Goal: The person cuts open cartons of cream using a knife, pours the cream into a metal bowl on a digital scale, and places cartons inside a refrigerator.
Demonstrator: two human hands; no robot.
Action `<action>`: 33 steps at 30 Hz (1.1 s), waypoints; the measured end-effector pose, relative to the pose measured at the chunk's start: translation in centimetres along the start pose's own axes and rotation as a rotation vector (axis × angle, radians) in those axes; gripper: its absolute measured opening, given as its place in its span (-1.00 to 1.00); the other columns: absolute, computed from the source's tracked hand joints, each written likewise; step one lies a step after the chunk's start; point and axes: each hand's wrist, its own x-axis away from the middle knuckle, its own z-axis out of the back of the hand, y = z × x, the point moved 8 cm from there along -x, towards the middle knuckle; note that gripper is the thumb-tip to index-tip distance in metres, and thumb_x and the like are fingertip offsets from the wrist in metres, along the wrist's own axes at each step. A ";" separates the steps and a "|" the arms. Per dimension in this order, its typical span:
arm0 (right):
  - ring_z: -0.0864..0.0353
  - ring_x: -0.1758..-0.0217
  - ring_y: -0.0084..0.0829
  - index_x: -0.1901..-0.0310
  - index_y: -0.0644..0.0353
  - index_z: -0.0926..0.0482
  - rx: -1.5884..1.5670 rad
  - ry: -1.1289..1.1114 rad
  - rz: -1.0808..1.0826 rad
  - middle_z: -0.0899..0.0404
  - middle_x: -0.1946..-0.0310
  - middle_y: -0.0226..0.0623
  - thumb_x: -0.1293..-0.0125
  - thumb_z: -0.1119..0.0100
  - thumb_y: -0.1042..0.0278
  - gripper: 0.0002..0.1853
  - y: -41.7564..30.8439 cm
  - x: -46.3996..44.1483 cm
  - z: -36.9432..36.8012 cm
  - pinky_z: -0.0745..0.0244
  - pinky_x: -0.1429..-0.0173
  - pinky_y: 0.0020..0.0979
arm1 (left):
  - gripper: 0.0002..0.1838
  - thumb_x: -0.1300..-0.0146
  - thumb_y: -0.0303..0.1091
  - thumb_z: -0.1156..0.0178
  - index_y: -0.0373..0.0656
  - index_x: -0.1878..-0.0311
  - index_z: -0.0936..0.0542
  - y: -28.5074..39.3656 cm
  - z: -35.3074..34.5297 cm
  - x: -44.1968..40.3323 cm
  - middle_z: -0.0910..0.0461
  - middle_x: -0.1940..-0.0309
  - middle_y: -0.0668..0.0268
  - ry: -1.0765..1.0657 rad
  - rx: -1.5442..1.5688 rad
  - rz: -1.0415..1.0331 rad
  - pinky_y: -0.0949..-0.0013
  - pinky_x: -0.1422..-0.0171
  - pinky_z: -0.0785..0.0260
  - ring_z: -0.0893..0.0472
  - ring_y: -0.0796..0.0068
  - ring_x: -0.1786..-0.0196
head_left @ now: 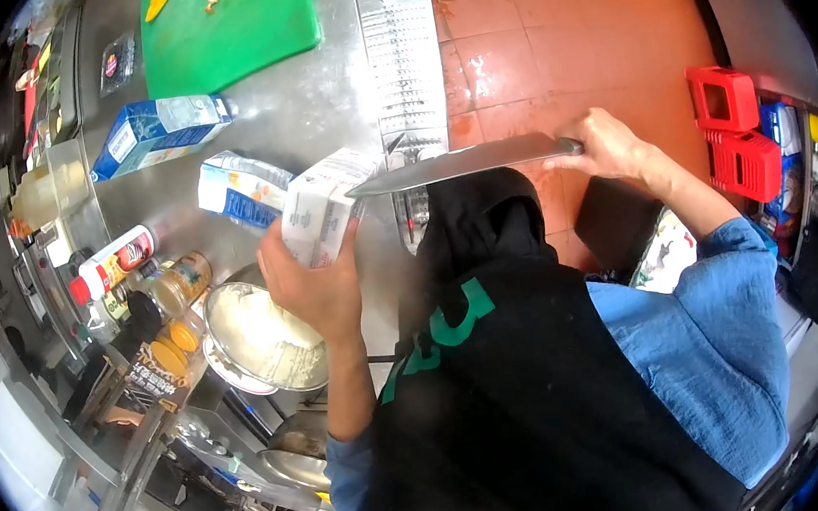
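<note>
My left hand (310, 288) is closed around a small white carton (320, 215) with grey print, held tilted above the steel counter. In my right hand (604, 146) is the handle of a large kitchen knife (459, 163). Its long blade reaches left, and the tip meets the carton's edge; whether it has cut in, I cannot tell. A blue-and-white carton (245, 187) stands right beside the held one, and a taller blue carton (160, 136) is farther along. Near my left wrist sits a metal bowl (234, 368) with a pale creamy mass inside.
On the steel counter (293, 100) lies a green cutting board (234, 37) with a yellow-handled item. A red-capped bottle (118, 263) and several jars stand along the left. Red plastic crates (743, 163) are at the right, past the orange tiled floor (584, 36).
</note>
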 end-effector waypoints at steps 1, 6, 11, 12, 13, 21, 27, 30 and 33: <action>-0.55 0.41 0.05 0.26 0.28 -0.61 -0.021 0.041 0.017 -0.53 0.56 0.01 -0.14 -0.32 -0.10 -0.51 -0.1 0.0 0.0 -0.48 0.25 -0.13 | -0.36 0.27 -0.34 -0.59 -0.22 0.06 -0.51 0.2 -0.1 -0.1 -0.54 0.23 0.14 -0.008 -0.015 -0.005 0.16 0.05 -0.38 -0.53 0.06 0.13; -0.51 0.42 0.11 0.39 0.31 -0.58 -0.019 0.012 0.004 -0.49 0.57 0.08 -0.15 -0.29 -0.12 -0.49 -1.0 -0.6 0.4 -0.44 0.30 -0.09 | -0.42 0.13 -0.33 -0.57 -0.26 0.04 -0.50 0.0 -0.1 -0.3 -0.59 0.20 0.21 -0.009 -0.085 0.034 0.32 -0.02 -0.39 -0.57 0.34 0.13; -0.55 0.35 0.18 0.32 0.38 -0.59 -0.139 -0.196 -0.035 -0.52 0.55 0.15 -0.23 -0.11 -0.30 -0.32 -4.4 0.7 1.1 -0.47 0.20 -0.04 | -0.46 0.08 -0.32 -0.54 -0.25 0.06 -0.50 -0.7 0.3 -0.4 -0.60 0.22 0.23 0.048 -0.098 0.094 0.34 0.00 -0.39 -0.57 0.39 0.15; -0.54 0.34 0.19 0.33 0.39 -0.58 -0.194 -0.262 -0.039 -0.52 0.55 0.16 -0.24 -0.09 -0.31 -0.31 -5.1 1.0 1.3 -0.46 0.20 -0.03 | -0.47 0.07 -0.32 -0.54 -0.25 0.06 -0.50 -0.9 0.3 -0.5 -0.60 0.22 0.23 0.052 -0.082 0.103 0.35 0.01 -0.39 -0.58 0.39 0.17; -0.54 0.32 0.19 0.33 0.40 -0.58 -0.175 -0.279 -0.033 -0.51 0.55 0.17 -0.26 -0.05 -0.33 -0.29 -5.4 1.2 1.5 -0.44 0.19 -0.02 | -0.48 0.07 -0.32 -0.53 -0.25 0.07 -0.50 -1.1 0.3 -0.6 -0.60 0.23 0.23 0.053 -0.066 0.112 0.35 0.01 -0.39 -0.58 0.38 0.18; -0.57 0.24 0.13 0.14 0.35 -0.61 0.000 -0.299 -0.075 -0.55 0.47 0.16 -0.28 -0.04 -0.28 -0.33 -5.6 1.3 5.6 -0.47 0.09 -0.04 | -0.50 0.06 -0.31 -0.53 -0.25 0.10 -0.50 -0.6 0.1 -0.6 -0.61 0.25 0.23 0.064 -0.104 0.139 0.37 0.04 -0.40 -0.59 0.40 0.19; -0.59 0.23 0.12 0.10 0.32 -0.62 0.047 -0.173 -0.045 -0.57 0.48 0.14 -0.26 -0.13 -0.17 -0.42 -6.3 1.1 7.7 -0.48 0.07 -0.06 | -0.49 0.06 -0.31 -0.54 -0.25 0.09 -0.50 -0.7 -0.1 -0.4 -0.60 0.24 0.23 0.072 -0.104 0.145 0.36 0.04 -0.40 -0.59 0.39 0.19; -0.59 0.22 0.12 0.11 0.31 -0.63 0.139 -0.285 -0.221 -0.57 0.47 0.13 -0.25 -0.15 -0.17 -0.43 -5.9 1.1 8.1 -0.48 0.07 -0.07 | -0.49 0.06 -0.30 -0.53 -0.26 0.09 -0.50 -0.4 -0.1 -0.4 -0.59 0.23 0.22 0.064 -0.100 0.146 0.35 0.03 -0.40 -0.58 0.38 0.18; -0.60 0.24 0.11 0.14 0.31 -0.63 0.092 -0.192 -0.214 -0.57 0.48 0.12 -0.25 -0.13 -0.19 -0.42 -5.3 1.3 8.2 -0.49 0.10 -0.06 | -0.48 0.05 -0.29 -0.53 -0.26 0.08 -0.49 -0.4 -0.1 -0.5 -0.58 0.23 0.22 0.065 -0.108 0.146 0.34 0.02 -0.39 -0.58 0.38 0.16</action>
